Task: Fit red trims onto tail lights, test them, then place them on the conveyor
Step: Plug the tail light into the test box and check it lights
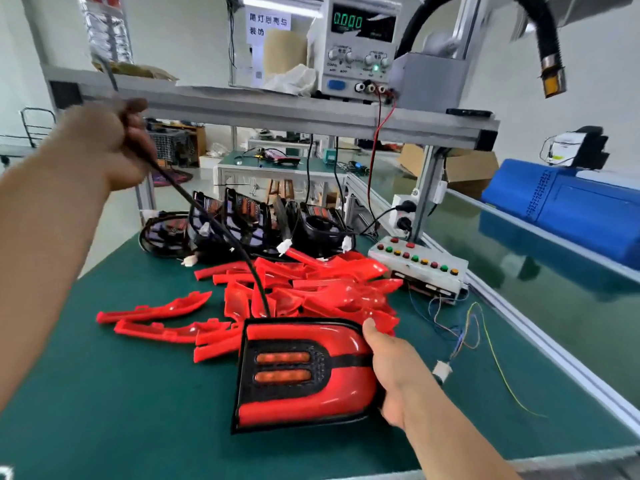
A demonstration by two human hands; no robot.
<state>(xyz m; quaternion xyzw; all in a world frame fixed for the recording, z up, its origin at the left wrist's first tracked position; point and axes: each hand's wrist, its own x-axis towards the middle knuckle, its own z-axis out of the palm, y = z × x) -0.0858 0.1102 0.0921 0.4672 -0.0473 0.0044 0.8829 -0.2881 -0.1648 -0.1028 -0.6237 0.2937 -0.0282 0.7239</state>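
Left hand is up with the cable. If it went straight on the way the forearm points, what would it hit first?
Probably the shelf rail. The left hand, gripping the cable, points up and away toward it. Depth is unclear, so it might instead pass just under the rail.

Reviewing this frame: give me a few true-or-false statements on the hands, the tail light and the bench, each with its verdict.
1. The right hand grips the tail light at its right edge. True.
2. The left hand hangs empty. False: it is raised and holds the black cable.
3. The power supply display reads 0.000. True.
4. The loose red trims are packed in a box. False: they lie piled on the green mat.
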